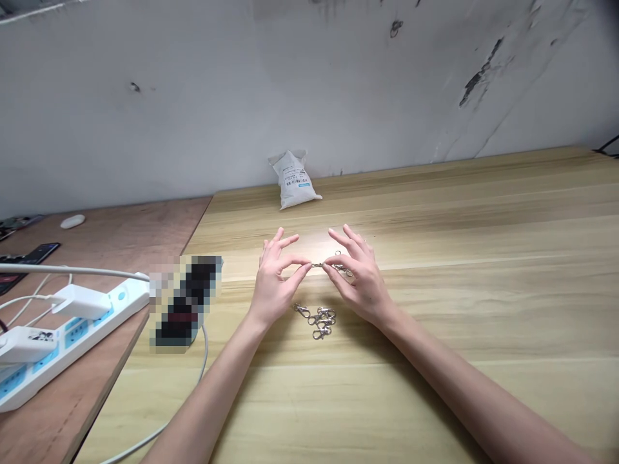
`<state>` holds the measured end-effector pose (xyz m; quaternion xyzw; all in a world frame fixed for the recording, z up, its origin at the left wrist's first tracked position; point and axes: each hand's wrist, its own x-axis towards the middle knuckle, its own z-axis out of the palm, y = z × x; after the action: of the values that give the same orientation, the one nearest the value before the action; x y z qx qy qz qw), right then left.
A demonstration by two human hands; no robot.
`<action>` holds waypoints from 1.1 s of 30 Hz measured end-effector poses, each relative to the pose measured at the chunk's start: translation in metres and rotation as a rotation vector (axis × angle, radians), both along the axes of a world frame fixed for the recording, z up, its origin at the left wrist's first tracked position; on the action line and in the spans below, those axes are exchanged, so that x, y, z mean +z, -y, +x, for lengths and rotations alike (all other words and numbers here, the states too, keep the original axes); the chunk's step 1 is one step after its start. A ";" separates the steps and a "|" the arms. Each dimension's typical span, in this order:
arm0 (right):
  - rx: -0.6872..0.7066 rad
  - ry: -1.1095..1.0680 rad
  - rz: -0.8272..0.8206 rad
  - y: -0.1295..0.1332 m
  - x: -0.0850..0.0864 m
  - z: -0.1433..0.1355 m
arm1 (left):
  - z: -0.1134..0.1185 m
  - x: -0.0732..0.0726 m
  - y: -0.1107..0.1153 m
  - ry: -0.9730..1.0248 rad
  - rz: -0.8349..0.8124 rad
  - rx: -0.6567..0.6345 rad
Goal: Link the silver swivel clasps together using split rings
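Observation:
Between my two hands, just above the wooden table, is a small metal swivel clasp [317,265]. Thumb and forefinger of my left hand [276,277] pinch its left end. My right hand [358,277] pinches the right end the same way, its other fingers raised. Nearer to me lies a loose pile of several silvery clasps [323,319]. More metal clasps [338,254] show beyond the right hand, partly hidden by its fingers.
A white printed plastic packet [296,183] stands near the wall. To the left are a blurred-out dark phone-like object [186,303] and a white power strip [77,335] with plugged chargers. A pale cable [205,348] runs across the table's left side.

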<state>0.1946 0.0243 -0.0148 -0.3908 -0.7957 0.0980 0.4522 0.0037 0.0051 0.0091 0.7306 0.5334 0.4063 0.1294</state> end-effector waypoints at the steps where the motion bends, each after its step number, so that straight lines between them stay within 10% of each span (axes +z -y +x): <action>1: 0.001 -0.008 -0.005 0.000 0.000 0.000 | 0.001 0.000 0.000 -0.001 0.009 0.002; 33: 0.048 -0.061 -0.072 0.004 0.005 -0.003 | 0.002 0.002 0.002 0.012 0.023 0.001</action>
<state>0.1912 0.0204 -0.0103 -0.3842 -0.7868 0.1492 0.4595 0.0062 0.0036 0.0116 0.7292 0.5284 0.4168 0.1240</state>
